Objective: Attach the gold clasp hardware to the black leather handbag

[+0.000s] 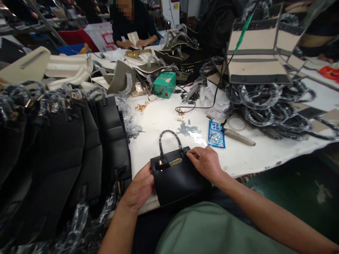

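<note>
Black leather handbag (178,180) lay at the near edge of the white table (164,116), handle up. Left hand (140,187) gripped its left side; right hand (205,163) pinched its top edge beside the gold clasp (175,162). Blue packet (216,134) lay near.

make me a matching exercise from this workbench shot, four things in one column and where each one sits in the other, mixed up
Things:
1. small black leather handbag with a gold clasp
2. green plastic box
3. blue printed sachet
4. row of large black handbags with wrapped handles

Places:
A. lined up along the table's left side
B. flat on the white tabletop, beside a grey-handled tool
C. at the near table edge, between the left hand and the right hand
D. farther back on the table, near the middle

Pairs: 1-C, 2-D, 3-B, 4-A
</note>
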The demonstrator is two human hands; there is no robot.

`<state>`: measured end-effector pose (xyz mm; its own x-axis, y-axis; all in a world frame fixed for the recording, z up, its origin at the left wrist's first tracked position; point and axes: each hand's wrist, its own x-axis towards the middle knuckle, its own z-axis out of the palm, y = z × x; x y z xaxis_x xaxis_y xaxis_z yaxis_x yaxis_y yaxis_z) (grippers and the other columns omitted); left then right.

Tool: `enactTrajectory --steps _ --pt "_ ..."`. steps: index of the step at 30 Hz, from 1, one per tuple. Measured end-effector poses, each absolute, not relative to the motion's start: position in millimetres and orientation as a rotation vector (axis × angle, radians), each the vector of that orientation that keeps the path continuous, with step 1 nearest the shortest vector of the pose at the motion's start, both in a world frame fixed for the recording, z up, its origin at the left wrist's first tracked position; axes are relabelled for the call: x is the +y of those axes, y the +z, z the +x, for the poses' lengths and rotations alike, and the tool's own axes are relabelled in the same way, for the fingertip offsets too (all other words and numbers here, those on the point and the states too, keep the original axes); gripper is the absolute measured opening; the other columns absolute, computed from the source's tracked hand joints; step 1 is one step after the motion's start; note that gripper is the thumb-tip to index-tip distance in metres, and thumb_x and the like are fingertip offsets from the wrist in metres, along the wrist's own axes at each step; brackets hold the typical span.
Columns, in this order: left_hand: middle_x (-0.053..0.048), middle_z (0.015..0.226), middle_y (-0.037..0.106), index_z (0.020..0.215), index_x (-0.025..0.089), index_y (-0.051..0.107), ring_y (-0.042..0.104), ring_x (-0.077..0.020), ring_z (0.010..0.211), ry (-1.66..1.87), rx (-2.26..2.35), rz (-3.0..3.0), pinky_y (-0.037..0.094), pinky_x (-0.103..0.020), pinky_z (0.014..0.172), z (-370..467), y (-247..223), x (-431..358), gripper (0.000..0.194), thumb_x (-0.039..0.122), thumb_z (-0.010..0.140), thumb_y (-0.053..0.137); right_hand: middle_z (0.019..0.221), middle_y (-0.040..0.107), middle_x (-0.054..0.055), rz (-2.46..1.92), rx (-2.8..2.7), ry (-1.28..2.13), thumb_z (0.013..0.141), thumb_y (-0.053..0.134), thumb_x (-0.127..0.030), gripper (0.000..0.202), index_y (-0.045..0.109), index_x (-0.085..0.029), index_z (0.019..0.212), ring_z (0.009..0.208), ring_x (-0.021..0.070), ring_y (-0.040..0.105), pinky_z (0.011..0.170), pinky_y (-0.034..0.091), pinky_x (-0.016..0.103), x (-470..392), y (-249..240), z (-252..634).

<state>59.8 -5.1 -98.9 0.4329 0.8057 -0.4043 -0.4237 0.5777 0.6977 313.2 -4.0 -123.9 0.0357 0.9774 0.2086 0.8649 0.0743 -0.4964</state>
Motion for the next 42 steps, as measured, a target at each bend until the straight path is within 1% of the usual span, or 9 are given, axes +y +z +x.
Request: enactTrajectory --steps 2,4,6,8,13,16,20,26,42 --pt "-0.014 0.105 0.074 0.107 0.014 0.069 0.066 -0.0345 0.106 0.791 0.784 0.385 0.052 -0.043 0.092 58 -98 7 0.066 0.069 0.073 0.064 0.070 0.072 -0.003 -1.801 -1.813 0.328 0.090 0.066 -0.033 0.014 0.073 -0.026 0.080 0.064 0.0168 0.060 0.073 0.038 0.030 -5 -125 314" --pt "-0.015 0.090 0.076 0.091 0.013 0.072 0.070 -0.0334 0.095 0.750 0.838 0.279 0.054 -0.043 0.085 66 -99 22 0.071 0.079 0.076 0.049 0.074 0.073 -0.003 -1.781 -1.764 0.407 0.091 0.065 -0.033 0.014 0.073 -0.026 0.081 0.066 0.0169 0.061 0.075 0.039 0.030 -6 -125 316" --pt "-0.014 0.085 0.076 0.089 0.012 0.072 0.072 -0.0291 0.083 0.633 0.860 0.281 0.056 -0.038 0.078 80 -100 38 0.067 0.075 0.079 0.049 0.079 0.075 -0.003 -1.749 -1.738 0.504 0.092 0.063 -0.033 0.015 0.073 -0.026 0.083 0.070 0.0176 0.063 0.076 0.040 0.031 -7 -123 319" --pt "-0.015 0.088 0.076 0.096 0.011 0.073 0.072 -0.0248 0.077 0.448 0.846 0.345 0.055 -0.034 0.075 93 -99 52 0.060 0.067 0.082 0.055 0.083 0.076 -0.002 -1.711 -1.725 0.579 0.094 0.061 -0.033 0.016 0.073 -0.027 0.085 0.073 0.0183 0.065 0.078 0.041 0.032 -8 -120 321" --pt "-0.012 0.093 0.077 0.096 0.013 0.075 0.071 -0.0212 0.076 0.070 0.885 0.605 0.054 -0.029 0.075 104 -91 78 0.032 0.040 0.079 0.071 0.085 0.076 -0.002 -1.658 -1.714 0.701 0.092 0.063 -0.031 0.011 0.074 -0.028 0.092 0.076 0.0193 0.066 0.078 0.042 0.033 -10 -111 329" --pt "-0.011 0.093 0.077 0.096 0.014 0.075 0.071 -0.0217 0.078 -0.020 0.845 0.752 0.054 -0.029 0.073 109 -88 88 0.026 0.031 0.076 0.072 0.083 0.076 -0.003 -1.627 -1.689 0.820 0.089 0.066 -0.027 0.011 0.074 -0.029 0.095 0.075 0.0185 0.065 0.078 0.043 0.033 -10 -108 337" --pt "-0.009 0.090 0.077 0.099 0.015 0.075 0.069 -0.0205 0.075 -0.073 0.867 0.780 0.052 -0.027 0.070 120 -89 89 0.031 0.027 0.071 0.071 0.080 0.075 -0.003 -1.589 -1.597 0.890 0.085 0.068 -0.023 0.013 0.075 -0.028 0.095 0.075 0.0179 0.064 0.075 0.046 0.031 -12 -111 347" --pt "-0.009 0.088 0.076 0.108 0.016 0.073 0.069 -0.0192 0.072 -0.018 0.865 0.665 0.052 -0.027 0.066 120 -96 76 0.036 0.025 0.073 0.068 0.080 0.075 -0.002 -1.574 -1.482 0.936 0.084 0.068 -0.024 0.008 0.075 -0.026 0.087 0.075 0.0184 0.064 0.071 0.047 0.031 -14 -116 353" --pt "-0.009 0.086 0.077 0.103 0.016 0.075 0.068 -0.0204 0.069 0.038 0.891 0.683 0.051 -0.028 0.065 117 -96 71 0.034 0.027 0.071 0.070 0.075 0.073 -0.003 -1.623 -1.705 0.752 0.086 0.066 -0.022 0.009 0.073 -0.026 0.088 0.066 0.0157 0.061 0.074 0.044 0.031 -14 -103 338"
